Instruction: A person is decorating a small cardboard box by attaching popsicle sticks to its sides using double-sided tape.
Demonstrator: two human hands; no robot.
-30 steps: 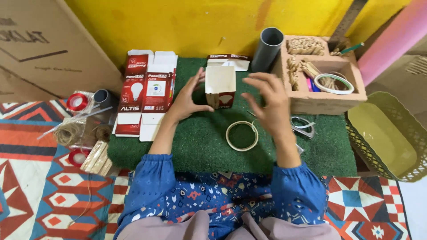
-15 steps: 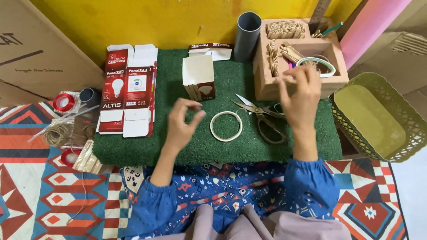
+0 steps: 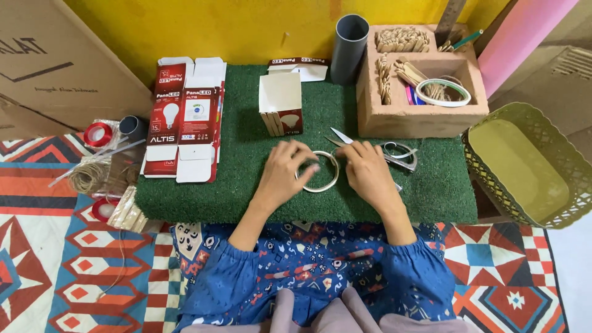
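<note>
Both hands are down on the green turf mat (image 3: 246,185), meeting at the white ring (image 3: 318,172) near the mat's middle.

Left hand (image 3: 283,176): fingers loosely curled, not fisted, tips resting on the ring's left rim and partly over it. Looks like a light pinch on the rim, but I can't tell whether it's truly gripped or just touched. Palm down, wrist straight, forearm running back toward the near edge in a blue patterned sleeve.

Right hand (image 3: 369,172): fingers bent and bunched, tips at the ring's right rim. The hand covers the contact point, so the grip can't be confirmed. Palm down, forearm angled in from the near right.

The ring lies flat on the mat between the two hands.

Scissors (image 3: 382,151) lie just beyond the right hand; blades point left, handles right, the hand partly over them.

Small open carton (image 3: 280,111) stands on the mat, far of the left hand. Flattened red-and-white bulb box (image 3: 185,117) lies at the mat's left. Grey tube (image 3: 349,49) stands upright at the far edge, beside the tan compartment tray (image 3: 419,120) on the right. Olive mesh basket (image 3: 524,166) sits off the mat, far right.
</note>
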